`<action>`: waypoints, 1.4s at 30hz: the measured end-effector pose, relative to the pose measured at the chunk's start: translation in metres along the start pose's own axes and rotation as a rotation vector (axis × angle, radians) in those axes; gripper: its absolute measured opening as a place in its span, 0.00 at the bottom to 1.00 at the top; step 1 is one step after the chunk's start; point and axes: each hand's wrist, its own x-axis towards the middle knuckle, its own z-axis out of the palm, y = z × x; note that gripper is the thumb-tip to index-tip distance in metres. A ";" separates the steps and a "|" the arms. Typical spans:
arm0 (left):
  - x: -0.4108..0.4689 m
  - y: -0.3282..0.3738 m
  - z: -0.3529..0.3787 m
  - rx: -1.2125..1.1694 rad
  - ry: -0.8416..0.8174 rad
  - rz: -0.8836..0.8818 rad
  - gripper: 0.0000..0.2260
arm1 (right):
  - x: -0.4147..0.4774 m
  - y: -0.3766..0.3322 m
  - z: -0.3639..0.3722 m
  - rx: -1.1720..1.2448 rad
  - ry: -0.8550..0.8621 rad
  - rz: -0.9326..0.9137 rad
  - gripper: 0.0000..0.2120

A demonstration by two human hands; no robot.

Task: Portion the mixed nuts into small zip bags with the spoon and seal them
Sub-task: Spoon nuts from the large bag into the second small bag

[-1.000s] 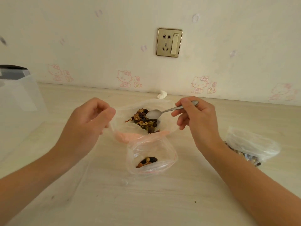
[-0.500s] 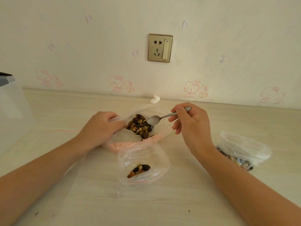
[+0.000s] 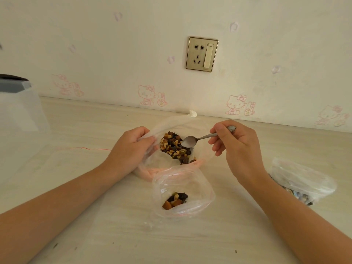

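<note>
A large clear bag (image 3: 177, 122) lies open mid-table with mixed nuts (image 3: 174, 147) heaped inside. My left hand (image 3: 131, 149) grips its left rim and holds the mouth open. My right hand (image 3: 236, 147) pinches the handle of a metal spoon (image 3: 188, 141); the empty bowl of the spoon hovers just over the right side of the heap. In front of the large bag stands a small zip bag (image 3: 182, 195), mouth open, with a few nuts (image 3: 174, 201) at its bottom.
Another bag holding nuts (image 3: 302, 184) lies at the right, beside my right forearm. A translucent plastic container (image 3: 21, 109) stands at the far left. A crumpled white scrap (image 3: 192, 113) sits by the wall under a wall socket (image 3: 202, 53). A thin red thread (image 3: 85, 148) lies left of my hand.
My left hand moved in from the air and took hold of the large bag's rim. The spoon stayed over the nuts, dipping slightly toward the heap.
</note>
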 end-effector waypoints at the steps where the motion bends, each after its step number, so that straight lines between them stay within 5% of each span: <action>1: -0.001 0.001 0.000 -0.015 -0.006 -0.005 0.09 | -0.001 -0.001 0.000 0.018 0.000 -0.011 0.12; 16: -0.001 -0.002 0.000 -0.021 -0.025 0.041 0.08 | 0.002 0.002 -0.001 -0.103 0.039 0.057 0.15; 27: -0.002 -0.001 0.001 -0.031 -0.062 0.065 0.07 | -0.001 0.018 0.014 0.157 -0.095 0.388 0.10; 42: -0.002 0.000 -0.001 -0.103 -0.053 0.070 0.05 | 0.003 0.019 0.010 0.341 0.043 0.553 0.10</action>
